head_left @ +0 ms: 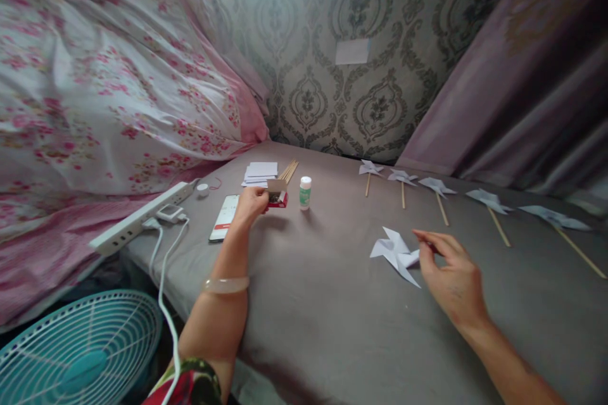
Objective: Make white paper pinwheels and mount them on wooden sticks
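Observation:
My left hand is closed on a small red box with its flap up, held just over the grey sheet. Thumb and forefinger of my right hand are pinched together; whatever is between them is too small to make out. Right beside those fingers, a white paper pinwheel without a stick lies on the sheet, one of its points reaching to the thumb. A white bottle with a green label stands upright to the right of the box. Behind the box lie several wooden sticks and a stack of white paper.
Several pinwheels on sticks lie in a row at the back right. A phone rests left of my left forearm, near a white power strip with cables. A teal fan stands at the lower left, below the bed's edge.

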A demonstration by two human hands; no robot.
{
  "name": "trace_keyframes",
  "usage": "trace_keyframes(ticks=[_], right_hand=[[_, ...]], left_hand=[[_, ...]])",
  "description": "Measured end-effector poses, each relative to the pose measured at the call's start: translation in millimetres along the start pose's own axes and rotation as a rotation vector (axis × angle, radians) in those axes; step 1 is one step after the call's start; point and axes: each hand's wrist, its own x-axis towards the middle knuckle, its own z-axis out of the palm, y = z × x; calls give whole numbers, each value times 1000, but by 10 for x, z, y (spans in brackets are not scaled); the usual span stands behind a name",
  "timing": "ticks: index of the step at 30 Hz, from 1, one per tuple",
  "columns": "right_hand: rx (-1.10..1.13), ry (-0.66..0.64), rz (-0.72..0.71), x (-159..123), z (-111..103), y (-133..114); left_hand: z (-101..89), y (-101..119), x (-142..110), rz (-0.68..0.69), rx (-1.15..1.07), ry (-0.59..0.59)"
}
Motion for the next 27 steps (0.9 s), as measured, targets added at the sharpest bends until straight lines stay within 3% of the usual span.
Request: trace_keyframes(ticks=[3, 5, 9, 12, 15, 20, 25, 27], right_hand=[[194, -203, 100, -34, 26, -323], [357, -336, 253, -80, 76, -526], [707, -556, 661, -132, 214, -822], [838, -600, 953, -108, 308, -918], [893, -587, 1102, -91, 392, -903], [867, -517, 1112, -122, 449, -800], [833, -376, 774, -92, 378, -776], [837, -370, 751, -97, 377, -751]], left_hand=[[-125, 198, -111, 25, 27, -126], [-94, 321, -204, 50, 40, -266], [246, 459, -422, 90, 118, -562], [579, 451, -598, 119, 178, -690], [818, 379, -733, 183, 266, -765], [973, 284, -815, 204, 314, -796], [998, 324, -836, 264, 89, -702], [1015, 318, -839, 227, 71, -702]])
